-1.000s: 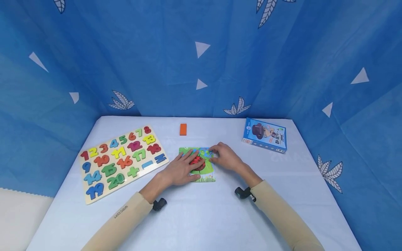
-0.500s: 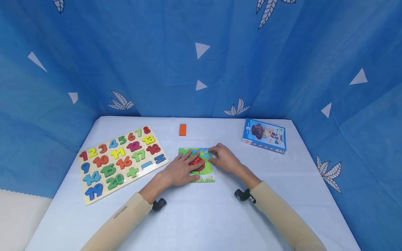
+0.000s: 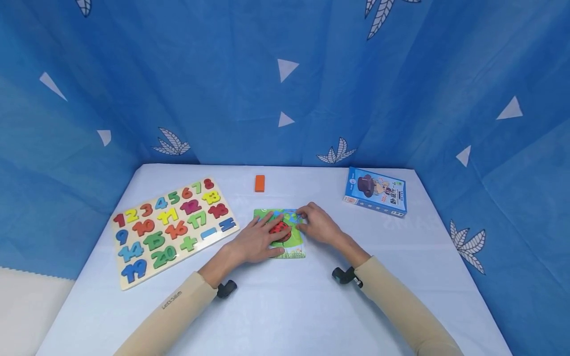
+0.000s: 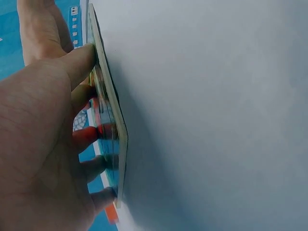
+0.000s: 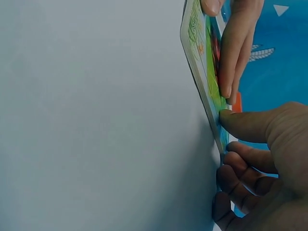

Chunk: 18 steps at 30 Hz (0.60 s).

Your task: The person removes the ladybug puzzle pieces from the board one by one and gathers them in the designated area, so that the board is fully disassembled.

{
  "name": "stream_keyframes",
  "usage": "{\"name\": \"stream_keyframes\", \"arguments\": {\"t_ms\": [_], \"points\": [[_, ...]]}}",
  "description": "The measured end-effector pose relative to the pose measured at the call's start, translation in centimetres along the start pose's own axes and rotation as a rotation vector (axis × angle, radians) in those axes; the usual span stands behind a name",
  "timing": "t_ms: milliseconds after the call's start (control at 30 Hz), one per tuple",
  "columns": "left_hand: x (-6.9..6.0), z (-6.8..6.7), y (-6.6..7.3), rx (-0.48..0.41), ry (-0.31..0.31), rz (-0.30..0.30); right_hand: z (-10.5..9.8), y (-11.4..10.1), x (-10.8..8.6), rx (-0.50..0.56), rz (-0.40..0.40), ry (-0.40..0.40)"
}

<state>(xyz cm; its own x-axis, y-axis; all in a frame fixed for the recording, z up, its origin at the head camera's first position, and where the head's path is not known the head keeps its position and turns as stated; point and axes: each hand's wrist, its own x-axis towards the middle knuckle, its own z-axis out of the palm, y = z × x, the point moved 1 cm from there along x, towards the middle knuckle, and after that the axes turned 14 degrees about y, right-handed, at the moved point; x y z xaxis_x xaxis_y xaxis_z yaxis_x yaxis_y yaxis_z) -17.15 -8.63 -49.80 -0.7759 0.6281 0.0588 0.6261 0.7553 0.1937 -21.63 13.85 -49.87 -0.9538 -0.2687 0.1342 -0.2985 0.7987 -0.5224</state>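
A flat square ladybug puzzle [image 3: 291,241] with a green background lies on the table in front of the person. The left hand [image 3: 256,242] rests on its left part with fingers spread, covering some of the picture. Seen from the left wrist, those fingertips touch the puzzle's [image 4: 108,110] top face. The right hand [image 3: 321,223] holds the puzzle's upper right corner between thumb and index finger. In the right wrist view its thumb [image 5: 248,126] presses on the top near the edge, and the other fingers [image 5: 236,185] are curled beside the corner.
A wooden number board [image 3: 202,252] with colored numerals lies at the left. An orange block [image 3: 260,183] sits behind the puzzle. At the back right is a blue illustrated box [image 3: 376,192]. Blue patterned cloth [image 3: 249,89] hangs behind the white table [image 3: 285,306].
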Motion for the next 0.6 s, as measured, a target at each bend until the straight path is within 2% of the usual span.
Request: {"name": "stream_keyframes", "arguments": {"t_ms": [600], "points": [[0.42, -0.12, 0.13, -0.006, 0.042, -0.011, -0.28, 0.12, 0.23, 0.081, 0.046, 0.023]]}}
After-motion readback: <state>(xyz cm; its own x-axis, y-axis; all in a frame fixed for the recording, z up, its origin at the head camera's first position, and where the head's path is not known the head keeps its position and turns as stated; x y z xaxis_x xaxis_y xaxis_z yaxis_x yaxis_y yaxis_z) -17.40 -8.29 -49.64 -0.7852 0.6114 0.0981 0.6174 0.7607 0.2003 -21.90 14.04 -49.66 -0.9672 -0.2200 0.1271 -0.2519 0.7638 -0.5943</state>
